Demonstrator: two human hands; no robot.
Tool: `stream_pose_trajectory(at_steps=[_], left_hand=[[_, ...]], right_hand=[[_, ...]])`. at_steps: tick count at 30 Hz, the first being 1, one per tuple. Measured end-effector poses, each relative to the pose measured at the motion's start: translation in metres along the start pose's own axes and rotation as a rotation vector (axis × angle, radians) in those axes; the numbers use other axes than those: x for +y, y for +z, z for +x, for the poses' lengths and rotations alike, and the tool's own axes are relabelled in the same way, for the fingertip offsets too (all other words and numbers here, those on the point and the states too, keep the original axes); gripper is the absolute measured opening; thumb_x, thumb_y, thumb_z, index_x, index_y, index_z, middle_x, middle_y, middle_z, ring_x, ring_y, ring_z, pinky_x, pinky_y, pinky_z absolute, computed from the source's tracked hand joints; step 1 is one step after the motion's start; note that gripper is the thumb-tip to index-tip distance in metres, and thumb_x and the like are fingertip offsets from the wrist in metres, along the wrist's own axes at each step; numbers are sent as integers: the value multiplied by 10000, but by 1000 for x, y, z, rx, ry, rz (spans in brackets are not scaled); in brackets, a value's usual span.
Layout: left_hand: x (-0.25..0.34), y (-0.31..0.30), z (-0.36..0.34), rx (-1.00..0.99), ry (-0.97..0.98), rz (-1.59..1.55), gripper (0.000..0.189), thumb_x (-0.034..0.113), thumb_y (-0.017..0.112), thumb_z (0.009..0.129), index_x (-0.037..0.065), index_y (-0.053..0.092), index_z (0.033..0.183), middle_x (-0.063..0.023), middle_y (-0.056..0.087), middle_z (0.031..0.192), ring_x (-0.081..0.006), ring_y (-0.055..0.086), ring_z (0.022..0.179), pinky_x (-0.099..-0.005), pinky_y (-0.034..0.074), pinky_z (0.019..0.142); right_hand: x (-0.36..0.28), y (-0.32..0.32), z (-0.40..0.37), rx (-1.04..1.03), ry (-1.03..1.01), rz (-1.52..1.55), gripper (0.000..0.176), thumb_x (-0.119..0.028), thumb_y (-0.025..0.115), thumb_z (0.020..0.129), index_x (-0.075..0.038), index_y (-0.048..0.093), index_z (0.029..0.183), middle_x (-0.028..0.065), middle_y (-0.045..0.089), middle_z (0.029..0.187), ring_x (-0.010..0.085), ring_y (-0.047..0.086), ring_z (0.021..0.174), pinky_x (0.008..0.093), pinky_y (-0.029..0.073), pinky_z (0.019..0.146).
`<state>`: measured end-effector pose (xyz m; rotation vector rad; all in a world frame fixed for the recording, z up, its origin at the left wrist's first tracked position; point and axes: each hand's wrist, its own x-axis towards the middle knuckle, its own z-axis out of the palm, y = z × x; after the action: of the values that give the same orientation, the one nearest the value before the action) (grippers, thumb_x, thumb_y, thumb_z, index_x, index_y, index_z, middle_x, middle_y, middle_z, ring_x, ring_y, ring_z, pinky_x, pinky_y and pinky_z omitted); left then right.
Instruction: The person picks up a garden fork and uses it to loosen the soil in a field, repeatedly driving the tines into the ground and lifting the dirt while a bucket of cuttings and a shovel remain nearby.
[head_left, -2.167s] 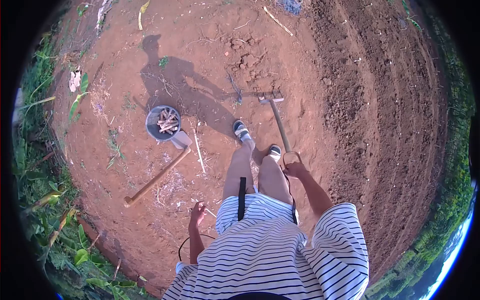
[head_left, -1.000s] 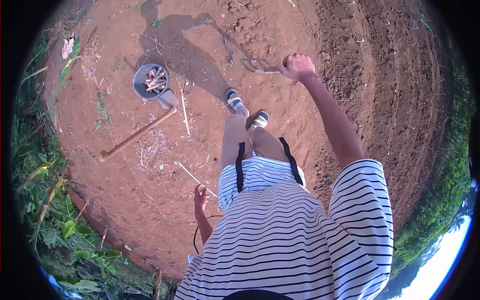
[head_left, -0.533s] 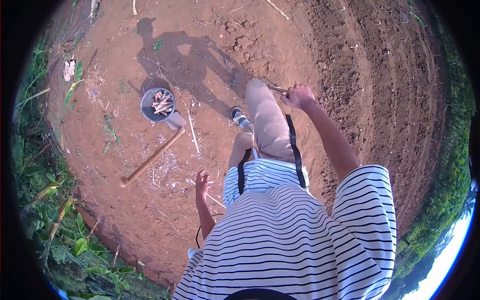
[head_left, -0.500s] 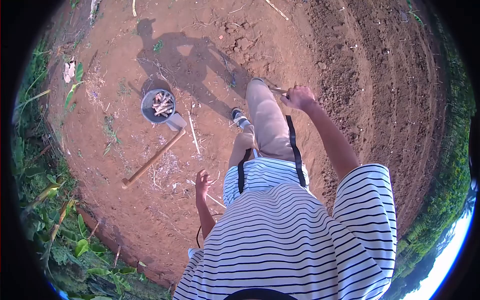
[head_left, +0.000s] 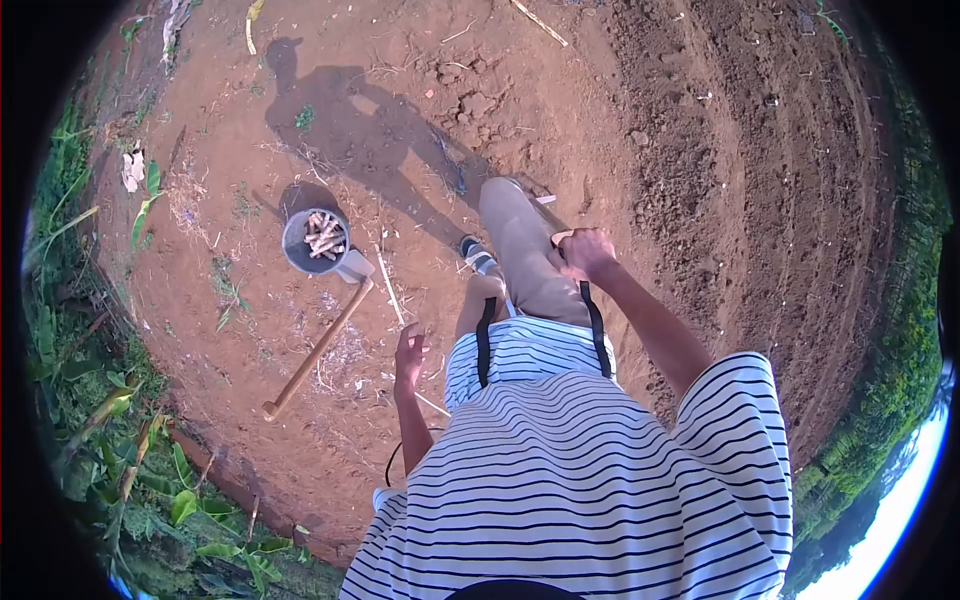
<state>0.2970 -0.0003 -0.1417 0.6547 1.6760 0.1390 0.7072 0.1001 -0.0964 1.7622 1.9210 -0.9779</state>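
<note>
My right hand [head_left: 588, 254] is closed around a wooden-handled tool [head_left: 561, 237] beside my right thigh. Most of that tool is hidden by my fingers and leg, so I cannot tell its kind; a pale flat piece [head_left: 545, 199] shows near the knee. My left hand [head_left: 409, 357] hangs at my left side with loosely bent fingers apart and nothing in it. Ahead on the left stands a grey bucket [head_left: 292, 243] holding several short cut stem pieces [head_left: 325, 235]. Against its near side lies a hoe [head_left: 320, 350], its metal blade by the bucket and its wooden handle pointing back toward me.
Tilled soil with ridges [head_left: 760, 200] runs along the right, dotted with small pale bits. Dry sticks [head_left: 390, 285] and straw litter the bare ground. Leafy green plants [head_left: 150, 490] border the left edge. My shadow [head_left: 370, 130] falls ahead.
My right hand has drawn back toward my hip with the tool. My left hand has risen slightly. The bucket and hoe appear a little lower in view.
</note>
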Motion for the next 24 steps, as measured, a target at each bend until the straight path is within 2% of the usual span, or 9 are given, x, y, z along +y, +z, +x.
stream_pose_trajectory(at_steps=[2,4,6,8,12,15,18,22,24], left_hand=[[4,4,8,22,-14,20,375,236,493,854,147,407,1208,-87,553,952,-175,574,740,-277,444,582],[18,17,22,28,-77,54,376,219,483,860,134,394,1215,-103,551,976,-182,579,766,-282,450,593],[20,23,36,67,10,115,376,261,472,864,167,394,1220,-89,543,1004,-158,579,763,-244,433,585],[20,40,58,63,27,34,384,264,464,866,164,385,1228,-108,543,1033,-164,584,789,-266,442,625],[21,27,33,-9,152,305,380,242,474,865,124,400,1218,-116,574,948,-180,579,818,-273,441,636],[44,20,-6,-20,11,-197,351,237,467,867,123,430,1197,-72,577,955,-136,563,760,-241,435,639],[11,2,-7,-55,115,-45,394,317,444,863,155,402,1220,-87,568,987,-189,572,824,-313,448,669],[-61,-25,1,1,209,285,344,208,480,854,147,433,1189,-91,587,895,-134,553,716,-254,439,614],[-114,-46,-17,6,140,277,347,207,483,851,140,431,1187,-100,590,888,-142,559,714,-263,446,612]], right_hand=[[9,-3,5,-39,-23,6,356,-382,396,763,-84,589,764,179,608,713,314,607,717,412,488,643],[27,-6,9,106,-110,26,300,-356,424,753,-93,570,749,149,605,685,297,604,689,414,496,604],[35,0,20,135,-86,82,344,-384,421,771,-80,580,742,142,616,686,287,616,689,384,503,620],[40,-6,30,32,-82,25,346,-392,409,780,-86,569,768,153,618,727,292,614,693,384,500,646],[26,-15,32,-6,-29,20,390,-410,400,782,-83,611,766,171,615,723,296,613,725,388,489,677],[24,-16,34,-77,24,-4,428,-424,392,783,-68,629,777,178,614,741,303,610,748,396,481,696],[18,-12,32,-68,90,23,487,-450,378,786,-36,633,767,187,614,801,308,600,806,393,457,745],[20,3,33,190,117,-171,450,-502,445,751,-111,650,841,152,618,779,290,595,757,390,451,716],[18,8,31,146,185,-149,536,-505,379,786,-34,633,819,187,611,827,281,588,842,370,433,770]])
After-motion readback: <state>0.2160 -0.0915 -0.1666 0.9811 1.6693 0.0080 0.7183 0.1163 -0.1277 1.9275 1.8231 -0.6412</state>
